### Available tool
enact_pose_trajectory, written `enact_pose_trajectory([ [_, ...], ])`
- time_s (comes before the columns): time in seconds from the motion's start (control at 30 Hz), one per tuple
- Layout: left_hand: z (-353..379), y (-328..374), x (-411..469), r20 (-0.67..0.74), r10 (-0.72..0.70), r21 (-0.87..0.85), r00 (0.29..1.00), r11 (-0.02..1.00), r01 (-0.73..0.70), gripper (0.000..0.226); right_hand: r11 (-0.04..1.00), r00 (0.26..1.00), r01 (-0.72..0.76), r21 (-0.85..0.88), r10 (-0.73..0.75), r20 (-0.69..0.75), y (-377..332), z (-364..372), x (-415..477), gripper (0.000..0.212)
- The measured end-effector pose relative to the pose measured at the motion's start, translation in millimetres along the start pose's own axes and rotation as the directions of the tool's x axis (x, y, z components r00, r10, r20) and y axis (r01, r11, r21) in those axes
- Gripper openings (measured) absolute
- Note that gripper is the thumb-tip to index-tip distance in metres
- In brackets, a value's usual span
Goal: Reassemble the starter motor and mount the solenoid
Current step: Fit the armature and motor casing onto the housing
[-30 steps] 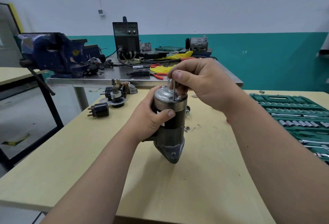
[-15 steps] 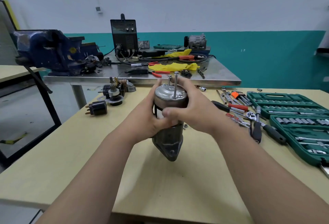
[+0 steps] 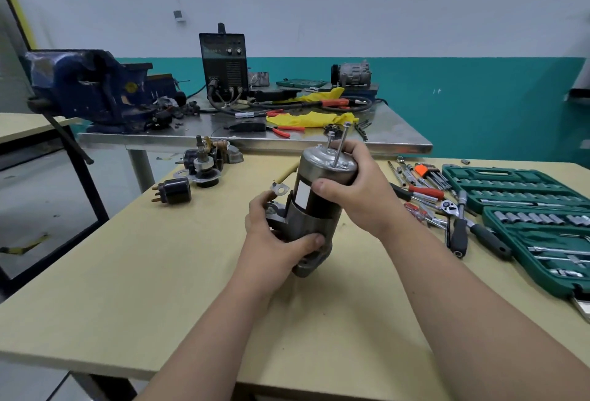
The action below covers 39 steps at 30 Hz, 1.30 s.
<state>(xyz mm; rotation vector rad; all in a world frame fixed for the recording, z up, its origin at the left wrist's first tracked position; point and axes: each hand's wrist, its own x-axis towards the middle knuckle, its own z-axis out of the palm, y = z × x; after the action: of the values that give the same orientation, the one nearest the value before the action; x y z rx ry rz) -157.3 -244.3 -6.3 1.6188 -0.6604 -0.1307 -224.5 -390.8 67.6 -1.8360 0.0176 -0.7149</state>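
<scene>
Starter motor (image 3: 316,206) gripped between left hand (image 3: 277,241) and right hand (image 3: 357,196).

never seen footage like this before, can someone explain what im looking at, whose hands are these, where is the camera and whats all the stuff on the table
There is no machine here: a person works with two bare hands, and the one picture comes from a camera worn on their head, looking forward and down.

Both hands hold a starter motor, tilted, above a pale wooden table. The left hand grips its lower end; the right hand wraps the upper body. Two long bolts stick out of its silver end cap, not yet driven in.

On the table lie a black solenoid, a cluster of other motor parts, loose hand tools and a green socket set. Behind stands a metal bench with a blue vise.
</scene>
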Motion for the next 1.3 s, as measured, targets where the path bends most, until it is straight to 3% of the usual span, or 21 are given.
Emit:
enact_pose_trajectory([
  [0.17, 6.3, -2.0, 0.9, -0.05, -0.013, 0.017, 0.999, 1.0, 0.014, 0.076, 0.999, 0.975, 0.001, 0.043, 0.008, -0.22, 11.6, 13.5, -4.8, 0.059],
  [0.23, 6.9, -2.1, -1.9, -0.042, -0.025, 0.062, 0.999, 0.998, 0.028, 0.075, 0.998, 0.969, 0.016, 0.053, -0.003, -0.246, 12.3, 14.1, -7.0, 0.06],
  [0.33, 3.6, 4.2, -0.4, -0.061, 0.027, 0.265, 0.998, 0.964, -0.01, 0.08, 1.0, 0.983, 0.005, 0.005, -0.004, -0.183, 10.8, 9.7, -6.8, 0.059],
  [0.43, 0.2, 19.9, 9.1, -0.091, 0.079, 0.443, 0.993, 0.896, -0.031, 0.103, 0.998, 0.997, 0.007, -0.067, -0.012, -0.076, 6.1, 7.9, -3.0, 0.058],
  [0.53, -4.9, 32.0, 11.2, -0.045, 0.028, 0.504, 0.999, 0.864, -0.002, 0.088, 0.984, 0.999, -0.002, -0.178, 0.009, 0.041, -3.8, 4.9, 2.9, 0.063],
  [0.63, -10.8, 36.0, 12.7, 0.02, 0.097, 0.567, 0.995, 0.819, -0.091, 0.069, 0.955, 0.991, -0.009, -0.296, 0.047, 0.124, -12.2, 0.6, 8.4, 0.067],
  [0.8, -21.3, 39.1, 23.5, 0.131, 0.044, 0.324, 0.99, 0.942, -0.085, 0.08, 0.949, 0.966, 0.044, -0.311, 0.038, 0.254, -21.4, 4.9, 15.9, 0.067],
  [1.03, -33.3, 34.6, 28.7, 0.251, 0.071, 0.188, 0.965, 0.975, -0.121, 0.081, 0.945, 0.958, 0.045, -0.324, 0.052, 0.284, -26.9, 8.8, 21.5, 0.06],
  [1.13, -27.8, 32.9, 29.8, 0.249, 0.058, 0.202, 0.967, 0.973, -0.111, 0.078, 0.919, 0.983, 0.182, -0.35, -0.166, 0.076, -45.5, 9.3, 20.9, 0.036],
  [1.2, -24.8, 33.0, 30.9, 0.25, 0.044, 0.205, 0.967, 0.974, -0.098, 0.077, 0.822, 0.932, 0.334, -0.461, -0.361, 0.032, -58.5, 12.4, 19.9, 0.016],
  [1.3, -22.6, 34.1, 29.2, 0.214, 0.044, 0.215, 0.976, 0.972, -0.091, 0.074, 0.72, 0.889, 0.373, -0.585, -0.458, 0.002, -64.4, 19.2, 15.9, 0.021],
])
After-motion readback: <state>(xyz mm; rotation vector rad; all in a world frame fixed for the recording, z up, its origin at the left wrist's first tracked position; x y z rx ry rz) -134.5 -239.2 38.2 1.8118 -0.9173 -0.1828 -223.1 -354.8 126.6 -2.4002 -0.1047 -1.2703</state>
